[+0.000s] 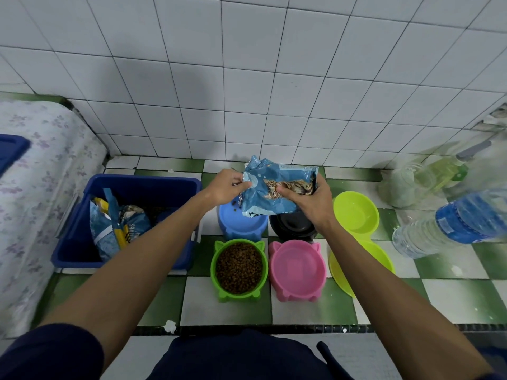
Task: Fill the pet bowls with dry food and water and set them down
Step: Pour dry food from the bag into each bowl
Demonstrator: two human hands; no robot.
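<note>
Both hands held one blue food bag [277, 193] above the bowls. The left hand [226, 186] pinched the bag's torn corner between thumb and curled fingers, and the right hand [310, 201] gripped the bag's other side, its thumb pressed on the printed cat picture. The bag was tilted with its open corner down toward the blue bowl [241, 222], and a few brown pellets [235, 206] lay in that bowl just under the opening.

Taking the blue bowl as the landmark: a black bowl [292, 227] stood just to its right, mostly hidden under the right hand and the bag. Directly nearer the person than the blue bowl stood a green bowl [239, 270] with cat ears, filled with brown dry food. To the right of that, diagonally from the blue bowl, stood a pink bowl [297, 270] holding no food. Farther right, beyond the black bowl, lay two yellow-green bowls [356, 212], one nearer the wall and one nearer the person, partly behind the right forearm. Well to the right of those, a clear water bottle [450, 223] with a blue label lay blurred at the picture's edge.

To the left of the blue bowl stood a dark blue bin [82, 242] with more food bags [118, 226] inside. All stood on a green and white checkered floor [200, 300] against a white tiled wall [247, 78].
</note>
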